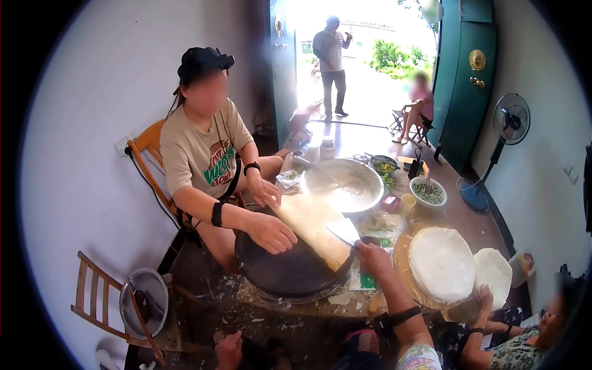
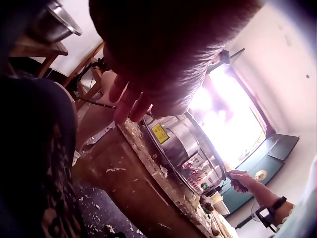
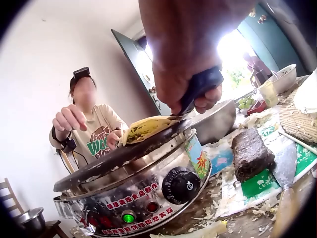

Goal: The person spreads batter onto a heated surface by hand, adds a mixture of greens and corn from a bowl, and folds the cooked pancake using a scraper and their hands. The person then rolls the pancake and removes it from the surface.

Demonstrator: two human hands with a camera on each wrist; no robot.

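Note:
My right hand (image 1: 374,258) grips the dark blue handle (image 3: 202,88) of a wide-bladed spatula (image 1: 343,232). Its blade overlaps the right edge of a folded flatbread (image 1: 311,225) on the round black griddle (image 1: 280,265). Green filling shows at the flatbread's open end in the right wrist view. My left hand (image 1: 228,349) hangs low before the table, fingers loosely curled and holding nothing; the left wrist view shows those fingers (image 2: 131,101) in shadow. Across the griddle, another person's hands (image 1: 268,231) hover at the flatbread's left side, one touching its far corner.
A big batter basin (image 1: 342,183) stands behind the griddle. To the right lie stacked dough rounds (image 1: 441,262) and a bowl of chopped greens (image 1: 428,192). Beside the griddle are a dark block (image 3: 251,154) and a wooden-handled scraper (image 3: 285,198). A person at right touches another dough round (image 1: 494,274).

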